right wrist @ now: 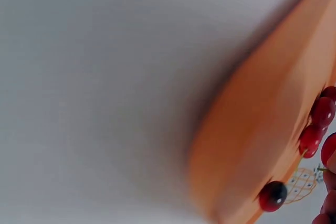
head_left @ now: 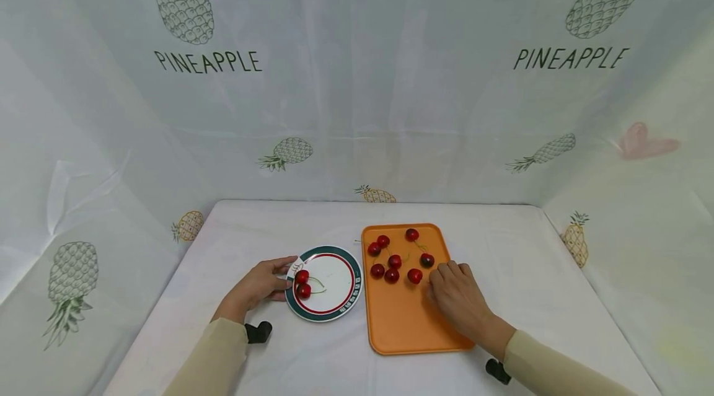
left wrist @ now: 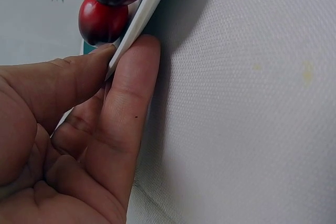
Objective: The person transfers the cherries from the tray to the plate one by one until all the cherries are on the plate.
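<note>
My left hand (head_left: pixel 261 284) pinches the left rim of a white plate (head_left: pixel 337 284) with a green border, thumb on top and fingers underneath. In the left wrist view that rim (left wrist: pixel 139 22) is tilted. Two red cherries (head_left: pixel 303 291) with thin green stems lie on the plate's left part. Over the right side of an orange tray (head_left: pixel 396 328), my right hand (head_left: pixel 460 300) has curled fingers and pinches a cherry (head_left: pixel 414 276) by its stem side. Fingertips (right wrist: pixel 331 165) overlap that cherry at the right wrist view's edge.
Several more cherries (head_left: pixel 392 276) lie in the tray's far half, some with stems. The tray stands just right of the plate on a white-covered table (head_left: pixel 312 359). A pineapple-print curtain (head_left: pixel 357 92) hangs behind and at both sides.
</note>
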Action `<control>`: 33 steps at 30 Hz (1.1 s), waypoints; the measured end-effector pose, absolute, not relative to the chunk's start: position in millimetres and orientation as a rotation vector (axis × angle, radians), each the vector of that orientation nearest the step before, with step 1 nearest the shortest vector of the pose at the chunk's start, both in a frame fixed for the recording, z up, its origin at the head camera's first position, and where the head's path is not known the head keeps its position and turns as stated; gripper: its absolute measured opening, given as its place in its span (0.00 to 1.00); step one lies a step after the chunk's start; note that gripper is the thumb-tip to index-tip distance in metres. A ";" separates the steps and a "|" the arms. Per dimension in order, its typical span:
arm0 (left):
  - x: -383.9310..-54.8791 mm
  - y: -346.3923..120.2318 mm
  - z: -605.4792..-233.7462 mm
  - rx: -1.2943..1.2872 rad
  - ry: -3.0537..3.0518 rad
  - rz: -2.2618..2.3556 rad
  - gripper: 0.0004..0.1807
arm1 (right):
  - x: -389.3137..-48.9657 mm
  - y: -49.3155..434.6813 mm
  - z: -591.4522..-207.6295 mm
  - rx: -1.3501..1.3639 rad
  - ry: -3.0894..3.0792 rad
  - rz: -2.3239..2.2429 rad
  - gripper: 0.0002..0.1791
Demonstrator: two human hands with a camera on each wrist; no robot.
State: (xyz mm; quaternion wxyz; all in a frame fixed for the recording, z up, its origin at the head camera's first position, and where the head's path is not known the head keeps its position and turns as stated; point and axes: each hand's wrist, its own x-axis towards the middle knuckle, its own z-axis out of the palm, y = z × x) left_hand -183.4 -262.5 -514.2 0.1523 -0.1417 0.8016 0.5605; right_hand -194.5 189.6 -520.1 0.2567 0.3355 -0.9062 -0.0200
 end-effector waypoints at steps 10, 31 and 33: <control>-185.1 -261.8 -514.4 -0.402 2.304 1.596 0.37 | -213.5 155.9 -511.7 1.010 -2.351 -0.043 0.13; -182.6 -262.4 -510.9 -0.398 2.294 1.590 0.37 | -227.3 42.4 -488.0 1.102 -2.481 -0.213 0.16; -183.0 -262.1 -510.9 -0.401 2.291 1.590 0.37 | -228.6 31.7 -486.8 1.114 -2.513 -0.222 0.16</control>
